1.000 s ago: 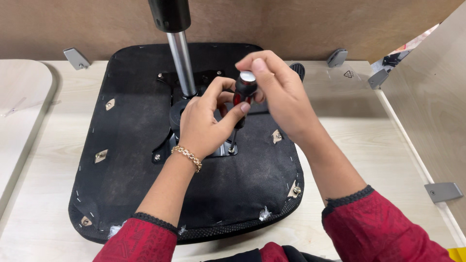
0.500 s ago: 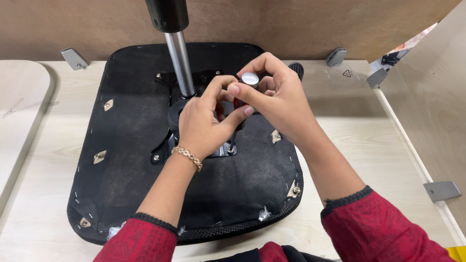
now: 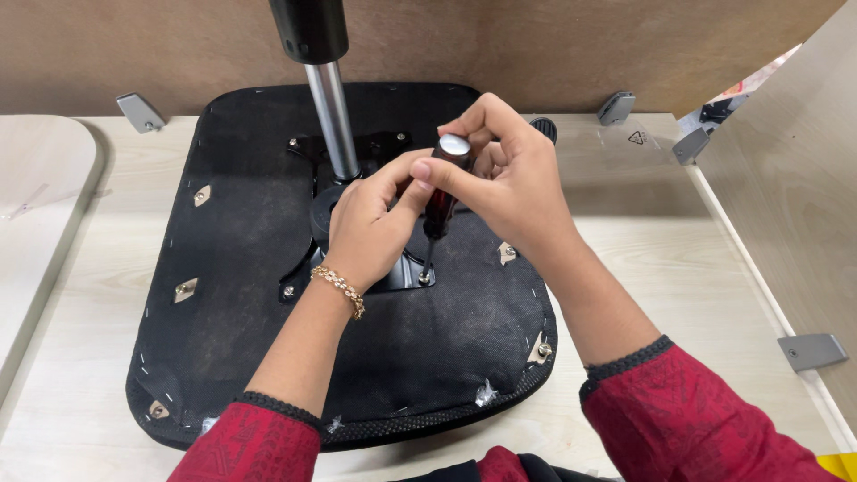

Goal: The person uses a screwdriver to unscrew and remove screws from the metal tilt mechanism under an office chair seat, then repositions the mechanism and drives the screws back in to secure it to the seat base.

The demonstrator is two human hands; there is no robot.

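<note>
Screwdriver (image 3: 440, 198), dark red handle with a silver cap, stands nearly upright over the middle of an upturned black chair seat (image 3: 223, 357), its tip set on a screw (image 3: 425, 278) at the near right corner of the metal plate (image 3: 402, 272). Both hands grasp it: the right hand (image 3: 509, 178) is wrapped around the top of the handle, and the left hand (image 3: 366, 228) pinches the handle lower down from the left side.

My worry is the tip. The shaft leans slightly, so if it is turned without firm downward pressure, it could ride out of the screw head, chew up the slot or skid onto the black fabric. The left fingers sit close to the shaft, so a slip could jab them. The seat lies loose on the pale wooden table (image 3: 696, 268), and a hard twist might spin it. The chrome post (image 3: 332, 120) rises just left of the hands and could catch the knuckles.
</note>
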